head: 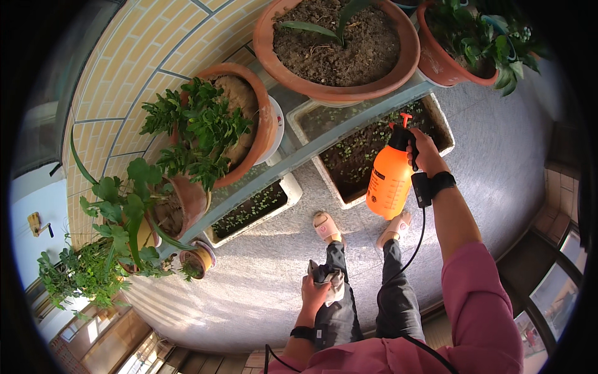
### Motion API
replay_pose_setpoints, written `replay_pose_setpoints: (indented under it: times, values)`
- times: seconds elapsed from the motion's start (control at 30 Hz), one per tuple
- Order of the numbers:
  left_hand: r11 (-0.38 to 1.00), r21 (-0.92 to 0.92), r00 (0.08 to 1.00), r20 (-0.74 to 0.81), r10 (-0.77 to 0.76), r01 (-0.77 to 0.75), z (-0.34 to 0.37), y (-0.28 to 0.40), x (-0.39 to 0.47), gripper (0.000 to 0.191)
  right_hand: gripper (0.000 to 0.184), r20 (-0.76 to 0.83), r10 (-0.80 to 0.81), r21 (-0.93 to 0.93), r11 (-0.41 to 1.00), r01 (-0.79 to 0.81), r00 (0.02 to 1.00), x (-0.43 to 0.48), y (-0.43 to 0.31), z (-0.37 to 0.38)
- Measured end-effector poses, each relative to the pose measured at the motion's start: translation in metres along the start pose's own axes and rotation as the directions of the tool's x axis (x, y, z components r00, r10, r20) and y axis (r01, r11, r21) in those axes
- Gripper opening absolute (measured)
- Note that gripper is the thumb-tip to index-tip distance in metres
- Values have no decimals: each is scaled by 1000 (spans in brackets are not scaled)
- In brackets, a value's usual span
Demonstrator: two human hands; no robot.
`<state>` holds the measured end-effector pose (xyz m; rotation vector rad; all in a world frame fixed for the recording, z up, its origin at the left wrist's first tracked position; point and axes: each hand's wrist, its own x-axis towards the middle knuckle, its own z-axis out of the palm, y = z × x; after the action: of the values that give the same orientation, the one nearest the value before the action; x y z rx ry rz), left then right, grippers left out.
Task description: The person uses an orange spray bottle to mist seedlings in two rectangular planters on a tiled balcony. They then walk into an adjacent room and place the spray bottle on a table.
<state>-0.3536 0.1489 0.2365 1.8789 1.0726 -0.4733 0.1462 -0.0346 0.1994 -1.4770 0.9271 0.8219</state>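
Note:
My right hand (424, 150) grips the black handle of an orange pressure sprayer bottle (388, 180). The bottle hangs tilted over the near right part of a planter box (355, 202) with small green seedlings in dark soil. Its orange pump knob points up toward the far side. Lower down, in front of my leg, my left hand (315, 293) is closed around a crumpled pale cloth (335, 289) with a dark patch on it. Which part of the sprayer's trigger my fingers press cannot be seen.
A glass shelf (299, 156) crosses above the planters, bearing a large clay pot (268, 56), a leafy clay pot (264, 154) and another clay pot (434, 63). A second seedling planter (294, 189) and a small yellow pot (202, 262) stand on the left. A cable runs from my right wrist.

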Motion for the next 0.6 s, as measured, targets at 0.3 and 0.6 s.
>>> replay_pose_setpoints:
  times: [0.3,0.6]
  values:
    - [999,-21,1000,9,-26,26,5,-1,1,53,43,-50,8,3,1000,-8,999,-9,24,33]
    - [994,-7,994,-3,-111,111,2,-2,-1,56,45,9,42,41,998,-42,999,-19,52,69]
